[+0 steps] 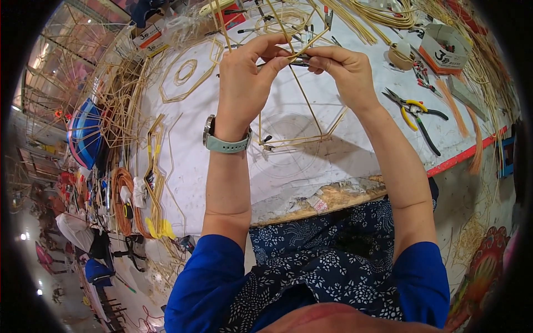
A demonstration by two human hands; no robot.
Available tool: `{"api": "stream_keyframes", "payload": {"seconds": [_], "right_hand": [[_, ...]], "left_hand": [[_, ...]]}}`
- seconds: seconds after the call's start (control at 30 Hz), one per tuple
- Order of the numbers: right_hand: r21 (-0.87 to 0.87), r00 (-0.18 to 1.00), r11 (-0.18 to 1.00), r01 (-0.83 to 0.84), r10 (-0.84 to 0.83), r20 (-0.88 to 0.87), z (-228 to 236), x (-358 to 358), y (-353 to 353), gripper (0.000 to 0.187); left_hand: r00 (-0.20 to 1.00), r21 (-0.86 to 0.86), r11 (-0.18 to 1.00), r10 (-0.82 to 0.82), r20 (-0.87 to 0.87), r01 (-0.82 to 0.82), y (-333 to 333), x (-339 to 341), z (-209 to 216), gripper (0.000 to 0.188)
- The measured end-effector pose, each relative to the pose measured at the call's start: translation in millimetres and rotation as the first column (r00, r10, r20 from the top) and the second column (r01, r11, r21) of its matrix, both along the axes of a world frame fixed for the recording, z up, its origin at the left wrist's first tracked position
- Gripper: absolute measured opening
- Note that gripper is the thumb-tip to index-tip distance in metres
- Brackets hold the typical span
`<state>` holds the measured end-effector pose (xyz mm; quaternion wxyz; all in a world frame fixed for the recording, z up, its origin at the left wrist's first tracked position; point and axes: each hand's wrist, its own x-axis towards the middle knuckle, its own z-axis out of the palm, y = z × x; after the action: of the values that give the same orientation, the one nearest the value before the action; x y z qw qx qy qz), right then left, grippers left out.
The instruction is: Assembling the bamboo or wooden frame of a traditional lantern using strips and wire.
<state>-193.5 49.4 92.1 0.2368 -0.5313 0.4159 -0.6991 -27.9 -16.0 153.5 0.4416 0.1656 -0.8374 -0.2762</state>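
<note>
Over the far part of the table, both hands meet at a joint of a thin bamboo-strip frame (pixel 304 93). My left hand (pixel 244 83) is closed, with thumb and index finger pinching the strips where they cross. Close beside it, my right hand (pixel 347 72) is closed in a pinch at a small dark piece (pixel 300 62) by the joint. What exactly its fingertips grip is hidden. The frame's strips run down to a bent lower edge on the table, where a small black-tipped clip (pixel 267 139) sits at a corner.
Pliers with yellow and black handles (pixel 413 114) lie right of my right forearm. An open box of clips (pixel 444 49) and a tape roll (pixel 401 56) stand at the far right. Bent bamboo frames (pixel 189 72) and a coil of brown cord (pixel 121 200) lie left.
</note>
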Motion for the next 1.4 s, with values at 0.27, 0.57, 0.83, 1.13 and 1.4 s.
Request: {"api": "stream_keyframes", "payload": {"seconds": [0.27,0.57,0.83,1.13,1.4], "right_hand": [[0.019,1.0,1.0,0.01,-0.01,-0.02,-0.8,-1.0,-1.3,0.018],[0.006,0.998,0.998,-0.055,0.055,0.008,-0.1,-1.6,-1.5,0.018],[-0.006,0.994,0.994,-0.106,0.106,0.023,-1.9,-2.6,-3.2,0.018],[0.02,0.993,0.993,-0.113,0.112,0.039,-1.0,-1.6,-1.6,0.018],[0.005,0.994,0.995,-0.105,0.104,0.04,0.7,1.2,0.5,0.018]], "left_hand": [[1.0,0.019,1.0,-0.009,-0.015,0.009,-0.4,0.1,-1.0,0.027],[1.0,0.019,1.0,-0.014,-0.008,0.014,-1.3,0.6,-0.6,0.029],[1.0,0.028,0.999,-0.015,-0.011,0.015,-0.4,1.1,-0.4,0.03],[1.0,0.024,0.999,-0.021,0.003,0.021,1.7,2.5,2.3,0.029],[1.0,0.032,0.999,-0.015,0.007,0.014,2.0,3.4,2.6,0.029]]}}
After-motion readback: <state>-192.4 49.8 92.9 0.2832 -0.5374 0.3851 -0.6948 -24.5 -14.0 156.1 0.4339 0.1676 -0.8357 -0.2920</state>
